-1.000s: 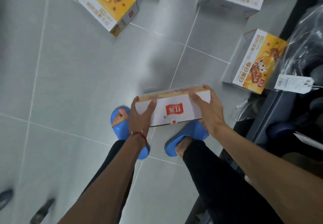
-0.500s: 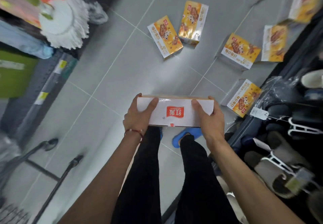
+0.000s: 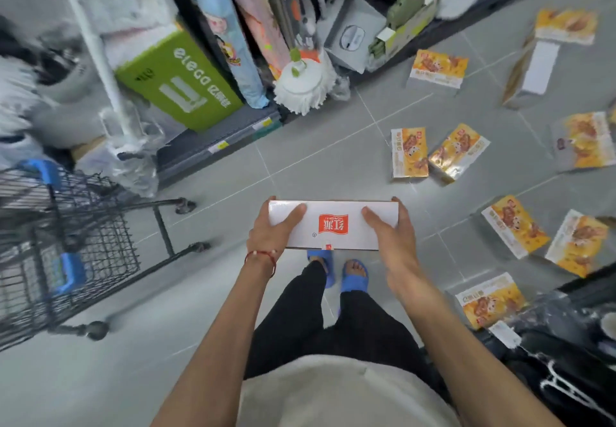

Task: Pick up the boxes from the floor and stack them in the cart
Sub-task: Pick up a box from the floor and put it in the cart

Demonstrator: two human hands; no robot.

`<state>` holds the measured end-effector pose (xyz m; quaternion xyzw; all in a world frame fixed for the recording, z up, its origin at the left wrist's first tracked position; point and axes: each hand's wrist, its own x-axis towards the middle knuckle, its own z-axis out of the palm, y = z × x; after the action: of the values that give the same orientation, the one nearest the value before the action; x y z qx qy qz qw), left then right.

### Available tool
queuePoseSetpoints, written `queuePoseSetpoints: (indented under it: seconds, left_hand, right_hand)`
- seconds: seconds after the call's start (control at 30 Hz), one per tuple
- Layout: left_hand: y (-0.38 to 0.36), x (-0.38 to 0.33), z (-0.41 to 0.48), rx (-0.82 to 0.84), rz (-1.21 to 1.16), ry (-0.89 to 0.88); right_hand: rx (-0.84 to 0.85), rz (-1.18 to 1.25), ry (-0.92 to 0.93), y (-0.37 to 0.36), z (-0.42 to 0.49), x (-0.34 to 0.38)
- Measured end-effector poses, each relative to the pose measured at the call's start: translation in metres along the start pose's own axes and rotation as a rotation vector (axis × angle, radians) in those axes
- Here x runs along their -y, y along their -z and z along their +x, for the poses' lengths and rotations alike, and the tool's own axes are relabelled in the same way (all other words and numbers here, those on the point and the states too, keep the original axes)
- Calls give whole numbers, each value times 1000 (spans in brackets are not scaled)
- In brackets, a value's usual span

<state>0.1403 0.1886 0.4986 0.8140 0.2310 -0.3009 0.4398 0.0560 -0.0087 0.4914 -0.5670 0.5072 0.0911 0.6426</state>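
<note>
We see a person's two bare arms reaching forward, holding a white box point(image 3: 333, 225) with a red logo in the air above a grey tiled floor point(image 3: 320, 156). The left hand point(image 3: 271, 231) clamps its left end, thumb laid across the white face and fingers wrapped round the far edge. The right hand point(image 3: 388, 236) clamps the right end likewise. A black wire cart point(image 3: 83, 246) with blue corner guards stands at nine o'clock from the box, well apart. At one to four o'clock, orange boxes point(image 3: 409, 152) lie scattered on the floor. At eleven o'clock sit a white mop head point(image 3: 301, 85) and a green carton point(image 3: 180, 83)
</note>
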Motion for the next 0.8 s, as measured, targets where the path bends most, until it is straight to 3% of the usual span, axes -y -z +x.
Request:
queuePoseSetpoints:
  seconds: [0.33,0.8]
  left_hand:
    - [99,71,-71,-251,-394,87]
    - [265,206,-128,-570,-709,72]
  right_hand:
    - [426,-220,152,-75,-65,28]
    - [710,-505,360,-273,-199,-22]
